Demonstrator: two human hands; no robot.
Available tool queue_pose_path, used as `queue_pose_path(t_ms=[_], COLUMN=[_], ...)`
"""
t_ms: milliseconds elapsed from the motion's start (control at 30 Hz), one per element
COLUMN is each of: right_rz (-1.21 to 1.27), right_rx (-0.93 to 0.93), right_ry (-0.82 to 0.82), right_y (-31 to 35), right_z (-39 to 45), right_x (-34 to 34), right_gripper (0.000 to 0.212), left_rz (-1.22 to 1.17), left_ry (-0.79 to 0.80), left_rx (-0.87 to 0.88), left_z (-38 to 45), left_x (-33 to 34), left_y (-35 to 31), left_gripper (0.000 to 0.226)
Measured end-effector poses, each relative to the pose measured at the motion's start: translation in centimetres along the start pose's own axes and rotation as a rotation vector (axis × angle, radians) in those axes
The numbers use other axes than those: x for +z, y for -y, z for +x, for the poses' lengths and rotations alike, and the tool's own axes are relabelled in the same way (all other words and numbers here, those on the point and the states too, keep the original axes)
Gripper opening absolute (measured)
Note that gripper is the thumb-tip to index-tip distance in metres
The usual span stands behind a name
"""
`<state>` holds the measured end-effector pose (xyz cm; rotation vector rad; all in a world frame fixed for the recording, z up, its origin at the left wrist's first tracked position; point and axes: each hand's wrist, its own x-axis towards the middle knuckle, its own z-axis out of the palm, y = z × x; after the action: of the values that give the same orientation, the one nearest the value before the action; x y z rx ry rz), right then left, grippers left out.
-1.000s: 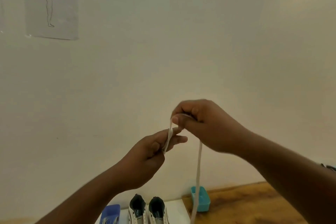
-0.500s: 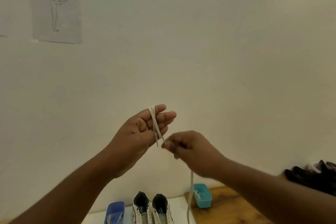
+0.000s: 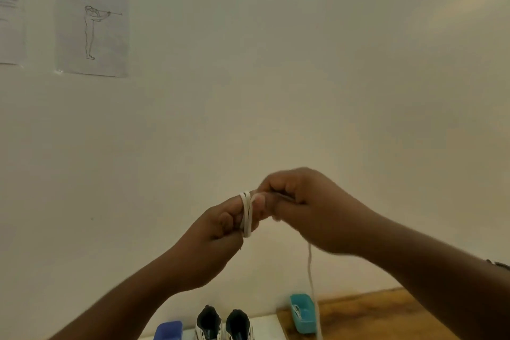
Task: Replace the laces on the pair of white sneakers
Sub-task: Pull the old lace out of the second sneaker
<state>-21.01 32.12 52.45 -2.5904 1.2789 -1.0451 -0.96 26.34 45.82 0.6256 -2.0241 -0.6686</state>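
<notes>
White lace (image 3: 246, 214) wound round left hand (image 3: 218, 240) fingers. Right hand (image 3: 306, 207) pinches its running end; tail hangs toward teal tray (image 3: 302, 312).

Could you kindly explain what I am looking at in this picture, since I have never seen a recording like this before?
There is no machine: a camera worn on a person's head looks out over their two bare hands. The left hand has a flat white shoelace wound round its fingers; the right hand pinches the same lace, whose tail hangs down. Below stand a pair of white sneakers between a dark blue tray and a teal plastic tray that sits on a wooden tabletop.
</notes>
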Motion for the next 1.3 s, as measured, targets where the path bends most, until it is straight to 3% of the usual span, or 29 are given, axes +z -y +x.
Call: queue_pose_path(t_ms=[100,300,433,533,667,767,867,1100,1300], right_rz=[-0.074,0.182,0.328,0.187,0.069,0.018,-0.084,-0.137,0.142], right_rx=[-0.009,0.022,0.118,0.148,0.052,0.037,0.038,-0.065,-0.04], right_ry=[-0.113,-0.026,0.028,0.126,0.257,0.168,0.037,0.015,-0.053], right_y=[-1.4,-4.6,-5.8,-4.9,-2.5,-1.0,-0.6,-2.4,-4.9], right_z=[2.6,4.8,2.9,0.2,-2.5,-2.4,-0.3,4.7,6.5], right_x=[-1.1,0.8,4.2,7.0,7.1,4.5,1.8,0.3,2.6], right_gripper=[0.014,0.012,0.018,0.027,0.036,0.03,0.022,0.012,0.012], left_rz=[-0.122,-0.437,-0.66,-0.625,-0.341,-0.136,-0.081,-0.265,-0.679], left_ry=[0.062,0.218,0.1,-0.042,-0.102,-0.075,-0.067,0.086,0.129], left_rx=[-0.032,-0.152,-0.079,-0.041,-0.023,-0.019,-0.015,-0.1,-0.178], left_z=[-0.2,-0.6,-1.0,-0.3,0.0,-0.5,-0.7,-0.6,-1.1], left_x=[0.8,0.9,0.3,-1.0,-1.8,-1.5,-1.0,1.1,0.6], left_y=[-0.7,-1.4,-1.9,-1.1,0.9,1.8,1.8,0.3,-0.5], left_gripper=[0.043,0.06,0.064,0.066,0.062,0.058,0.057,0.043,0.063])
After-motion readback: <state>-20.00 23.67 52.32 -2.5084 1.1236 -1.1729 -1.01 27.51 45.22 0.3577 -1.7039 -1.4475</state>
